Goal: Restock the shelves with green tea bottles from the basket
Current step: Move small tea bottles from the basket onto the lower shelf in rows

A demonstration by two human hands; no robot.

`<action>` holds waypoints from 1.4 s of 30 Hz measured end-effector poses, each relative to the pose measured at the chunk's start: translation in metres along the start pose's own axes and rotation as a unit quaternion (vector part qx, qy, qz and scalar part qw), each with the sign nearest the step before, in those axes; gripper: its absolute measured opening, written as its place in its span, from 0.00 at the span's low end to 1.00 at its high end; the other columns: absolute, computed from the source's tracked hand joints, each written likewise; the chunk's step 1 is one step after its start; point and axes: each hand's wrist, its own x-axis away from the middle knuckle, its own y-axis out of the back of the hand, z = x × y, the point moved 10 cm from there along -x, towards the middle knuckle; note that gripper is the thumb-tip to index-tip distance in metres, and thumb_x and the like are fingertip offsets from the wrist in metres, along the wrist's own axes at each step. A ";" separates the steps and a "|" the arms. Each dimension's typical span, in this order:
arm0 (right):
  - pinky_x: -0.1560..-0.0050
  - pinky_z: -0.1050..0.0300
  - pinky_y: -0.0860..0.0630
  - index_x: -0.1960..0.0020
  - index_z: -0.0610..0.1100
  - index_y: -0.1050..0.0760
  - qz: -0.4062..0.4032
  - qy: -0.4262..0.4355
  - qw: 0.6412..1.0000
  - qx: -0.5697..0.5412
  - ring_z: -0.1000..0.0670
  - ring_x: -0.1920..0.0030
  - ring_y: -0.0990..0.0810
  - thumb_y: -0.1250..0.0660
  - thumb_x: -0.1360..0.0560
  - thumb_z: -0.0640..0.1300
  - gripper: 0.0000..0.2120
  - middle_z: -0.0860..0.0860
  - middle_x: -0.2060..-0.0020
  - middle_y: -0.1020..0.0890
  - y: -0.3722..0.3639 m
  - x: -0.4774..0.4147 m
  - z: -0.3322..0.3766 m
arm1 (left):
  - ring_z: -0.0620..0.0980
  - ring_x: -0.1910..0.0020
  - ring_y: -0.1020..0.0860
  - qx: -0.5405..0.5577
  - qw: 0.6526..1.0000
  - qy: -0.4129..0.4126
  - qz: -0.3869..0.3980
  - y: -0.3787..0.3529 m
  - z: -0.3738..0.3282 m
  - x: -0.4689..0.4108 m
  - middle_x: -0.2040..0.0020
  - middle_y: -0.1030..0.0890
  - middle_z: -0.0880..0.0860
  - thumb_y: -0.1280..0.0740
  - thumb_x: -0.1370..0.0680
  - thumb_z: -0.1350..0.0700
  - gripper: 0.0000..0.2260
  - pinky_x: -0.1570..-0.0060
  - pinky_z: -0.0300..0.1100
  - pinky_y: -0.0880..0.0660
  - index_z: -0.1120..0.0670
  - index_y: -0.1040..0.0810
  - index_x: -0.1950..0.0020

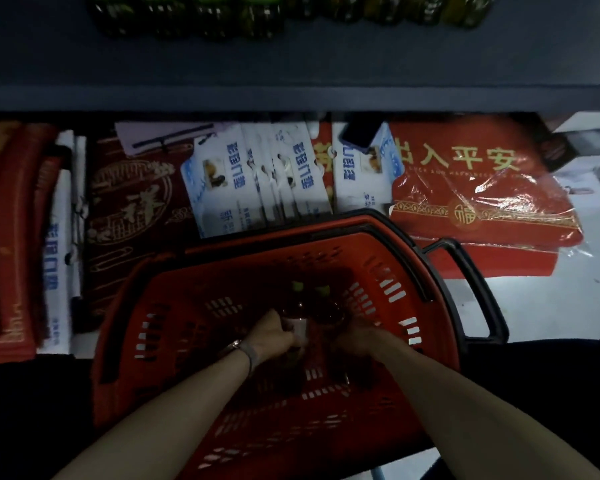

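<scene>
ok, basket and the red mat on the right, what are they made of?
Basket: looks like moulded plastic, red, matte; slotted walls, uniform colour.
Red mat: probably textile pile with gold print, wrapped in clear glossy film; glare streaks and wrinkles show it.

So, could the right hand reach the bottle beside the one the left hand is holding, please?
Probably yes: the right hand is inside the basket right beside that bottle, with nothing lying over it. The left hand grips only the labelled bottle. Too dark to tell contact.
</scene>
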 end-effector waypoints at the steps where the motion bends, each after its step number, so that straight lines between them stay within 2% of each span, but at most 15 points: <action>1: 0.27 0.53 0.29 0.22 0.45 0.30 0.005 0.017 1.000 0.026 0.43 0.26 0.27 0.30 0.18 0.48 0.25 0.46 0.25 0.27 0.003 0.010 0.009 | 0.46 0.49 0.17 0.001 1.000 0.009 -0.005 0.006 -0.003 0.007 0.48 0.15 0.49 0.19 0.32 0.51 0.20 0.55 0.36 0.22 0.53 0.19 0.43; 3: 0.32 0.63 0.28 0.23 0.42 0.29 0.004 0.055 0.997 0.049 0.45 0.29 0.24 0.31 0.17 0.44 0.23 0.47 0.27 0.24 0.013 0.026 0.027 | 0.46 0.47 0.17 0.008 1.000 -0.007 -0.018 0.018 -0.015 0.018 0.48 0.15 0.50 0.18 0.37 0.47 0.25 0.48 0.43 0.19 0.52 0.19 0.44; 5: 0.49 0.78 0.28 0.24 0.40 0.28 -0.002 0.105 0.993 0.048 0.54 0.38 0.21 0.29 0.20 0.36 0.25 0.53 0.36 0.22 0.027 0.044 0.047 | 0.46 0.47 0.17 0.005 0.999 -0.032 -0.040 0.035 -0.031 0.032 0.50 0.16 0.48 0.18 0.34 0.48 0.21 0.50 0.40 0.19 0.52 0.20 0.46; 9: 0.66 0.69 0.24 0.30 0.40 0.27 -0.034 0.152 0.988 -0.004 0.64 0.64 0.18 0.20 0.35 0.31 0.35 0.56 0.55 0.17 0.062 0.069 0.067 | 0.47 0.48 0.16 -0.004 0.994 -0.084 -0.069 0.068 -0.066 0.061 0.49 0.13 0.48 0.17 0.32 0.48 0.18 0.43 0.46 0.18 0.52 0.15 0.47; 12: 0.56 0.57 0.19 0.45 0.43 0.18 -0.034 0.192 0.980 -0.035 0.57 0.61 0.16 0.22 0.31 0.32 0.17 0.53 0.60 0.15 0.085 0.099 0.093 | 0.47 0.48 0.14 0.032 0.988 -0.121 -0.088 0.091 -0.097 0.085 0.53 0.12 0.46 0.16 0.36 0.48 0.14 0.39 0.48 0.19 0.49 0.13 0.54; 14: 0.51 0.54 0.18 0.49 0.49 0.16 -0.033 0.211 0.976 -0.041 0.55 0.56 0.14 0.20 0.30 0.36 0.13 0.53 0.58 0.12 0.102 0.123 0.109 | 0.46 0.47 0.14 0.055 0.980 -0.170 -0.092 0.104 -0.122 0.102 0.52 0.11 0.44 0.17 0.38 0.46 0.15 0.37 0.52 0.20 0.44 0.12 0.53; 17: 0.45 0.57 0.20 0.36 0.50 0.20 -0.047 0.211 0.975 -0.048 0.56 0.47 0.14 0.18 0.30 0.41 0.24 0.56 0.50 0.11 0.127 0.151 0.126 | 0.41 0.46 0.14 0.062 0.964 -0.227 -0.121 0.120 -0.160 0.129 0.50 0.12 0.41 0.18 0.31 0.52 0.11 0.38 0.49 0.20 0.44 0.12 0.51; 20: 0.39 0.45 0.19 0.21 0.56 0.44 -0.051 0.224 0.968 -0.101 0.48 0.42 0.14 0.17 0.31 0.40 0.50 0.49 0.46 0.11 0.150 0.170 0.142 | 0.43 0.49 0.13 0.071 0.953 -0.252 -0.154 0.139 -0.193 0.153 0.53 0.12 0.41 0.19 0.29 0.50 0.09 0.44 0.52 0.17 0.43 0.13 0.52; 22: 0.37 0.39 0.19 0.24 0.56 0.44 -0.066 0.250 0.960 -0.109 0.46 0.43 0.12 0.18 0.29 0.38 0.46 0.47 0.47 0.11 0.165 0.184 0.156 | 0.45 0.50 0.13 0.079 0.947 -0.259 -0.172 0.152 -0.211 0.164 0.53 0.11 0.43 0.19 0.32 0.47 0.13 0.45 0.54 0.17 0.44 0.14 0.49; 25: 0.45 0.40 0.15 0.32 0.52 0.34 -0.115 0.297 0.940 -0.127 0.45 0.47 0.11 0.19 0.31 0.32 0.37 0.44 0.49 0.11 0.191 0.208 0.177 | 0.43 0.51 0.13 0.080 0.937 -0.275 -0.200 0.169 -0.237 0.178 0.53 0.12 0.42 0.18 0.34 0.46 0.17 0.45 0.51 0.17 0.47 0.14 0.48; 28: 0.57 0.52 0.16 0.32 0.44 0.29 -0.180 0.331 0.916 -0.136 0.50 0.54 0.12 0.18 0.34 0.29 0.36 0.45 0.51 0.11 0.220 0.230 0.192 | 0.41 0.54 0.14 0.078 0.926 -0.287 -0.232 0.187 -0.266 0.192 0.55 0.12 0.41 0.16 0.32 0.50 0.14 0.48 0.45 0.18 0.47 0.15 0.50; 31: 0.60 0.59 0.18 0.35 0.41 0.26 -0.213 0.354 0.894 -0.172 0.52 0.57 0.12 0.20 0.33 0.25 0.31 0.43 0.51 0.12 0.247 0.247 0.200 | 0.43 0.54 0.13 0.066 0.920 -0.302 -0.240 0.202 -0.297 0.203 0.55 0.12 0.43 0.17 0.32 0.50 0.14 0.47 0.51 0.16 0.47 0.15 0.50; 35: 0.48 0.44 0.14 0.34 0.45 0.27 -0.256 0.367 0.870 -0.207 0.47 0.49 0.11 0.18 0.34 0.27 0.35 0.45 0.47 0.12 0.283 0.259 0.211 | 0.41 0.50 0.15 0.052 0.906 -0.333 -0.256 0.222 -0.340 0.217 0.51 0.12 0.41 0.17 0.31 0.49 0.17 0.44 0.48 0.17 0.46 0.17 0.46; 39: 0.52 0.52 0.14 0.35 0.48 0.28 -0.291 0.387 0.844 -0.229 0.50 0.47 0.12 0.20 0.34 0.25 0.35 0.50 0.48 0.12 0.317 0.265 0.224 | 0.43 0.45 0.15 0.070 0.894 -0.362 -0.254 0.239 -0.374 0.216 0.46 0.13 0.43 0.17 0.31 0.51 0.19 0.40 0.52 0.18 0.45 0.18 0.43; 42: 0.44 0.51 0.15 0.35 0.50 0.29 -0.332 0.397 0.828 -0.215 0.51 0.42 0.14 0.18 0.34 0.28 0.36 0.52 0.44 0.14 0.339 0.264 0.236 | 0.44 0.43 0.16 0.096 0.882 -0.380 -0.262 0.249 -0.394 0.212 0.44 0.14 0.45 0.18 0.29 0.56 0.21 0.38 0.54 0.19 0.47 0.20 0.39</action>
